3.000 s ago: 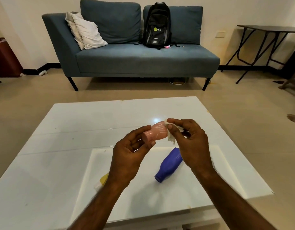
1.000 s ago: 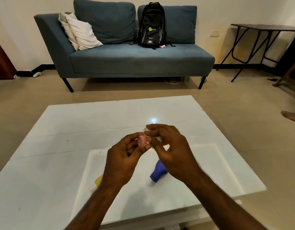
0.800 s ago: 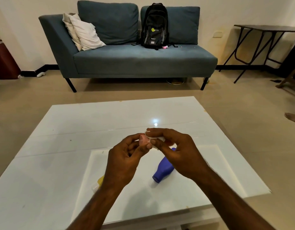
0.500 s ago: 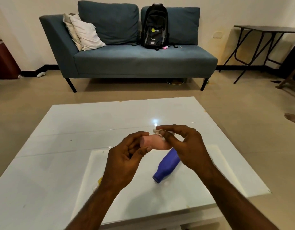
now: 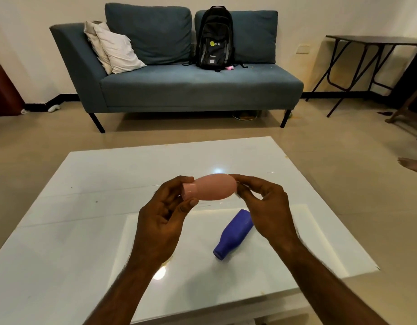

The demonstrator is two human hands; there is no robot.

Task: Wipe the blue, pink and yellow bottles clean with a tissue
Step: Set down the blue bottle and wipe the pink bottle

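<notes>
both hands, left hand (image 5: pixel 165 221) and right hand (image 5: pixel 266 207), grip the pink bottle (image 5: pixel 211 186) above open white table (image 5: pixel 85 184).

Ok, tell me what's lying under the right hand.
Under the right hand the blue bottle lies on its side on the white table, neck toward the camera. Its base end is covered by the hand.

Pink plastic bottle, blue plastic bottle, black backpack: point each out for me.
Pink plastic bottle (image 5: pixel 211 186), head view, middle of its body between the hands.
Blue plastic bottle (image 5: pixel 234 233), head view, mid-body, lying on the table.
Black backpack (image 5: pixel 214 38), head view, front panel.
</notes>
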